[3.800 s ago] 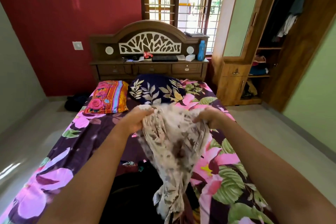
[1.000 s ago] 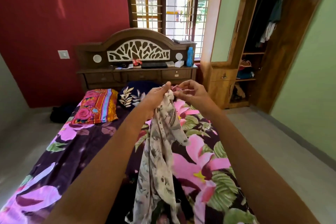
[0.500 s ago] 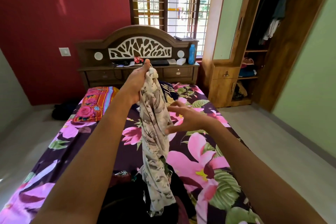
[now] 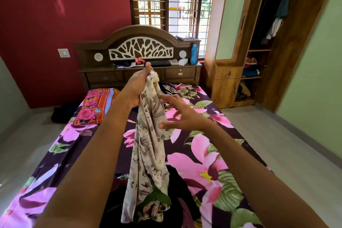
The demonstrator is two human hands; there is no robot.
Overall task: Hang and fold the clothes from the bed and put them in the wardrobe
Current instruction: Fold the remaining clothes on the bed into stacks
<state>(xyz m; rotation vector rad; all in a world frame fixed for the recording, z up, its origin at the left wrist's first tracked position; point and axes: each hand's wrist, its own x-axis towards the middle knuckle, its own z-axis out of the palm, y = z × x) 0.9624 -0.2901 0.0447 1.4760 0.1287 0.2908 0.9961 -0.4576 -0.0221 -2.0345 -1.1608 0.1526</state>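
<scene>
Leftmost, a dark bag [image 4: 63, 114] lies on the floor beside the far left corner of the bed [image 4: 209, 164], and a striped floral pillow [image 4: 96, 105] rests on that corner. Next, the left hand [image 4: 140, 87] is raised over the middle of the bed, its fingers curled tight round the bunched top of a cream leaf-print garment [image 4: 149, 150]. The garment hangs down in a narrow drape, and its lower end reaches a dark heap of clothes [image 4: 177, 183] at the bed's near edge. Just right of the drape, the right hand [image 4: 185, 116] is spread wide with straight fingers and grips nothing; whether its thumb touches the cloth I cannot tell. Beyond, a blue bottle [image 4: 193, 54] stands at the right end of the headboard [image 4: 140, 33]. Farthest right, the wardrobe [image 4: 222, 87] stands open past the bed's far right corner, with hanging clothes [image 4: 283, 5] inside.
</scene>
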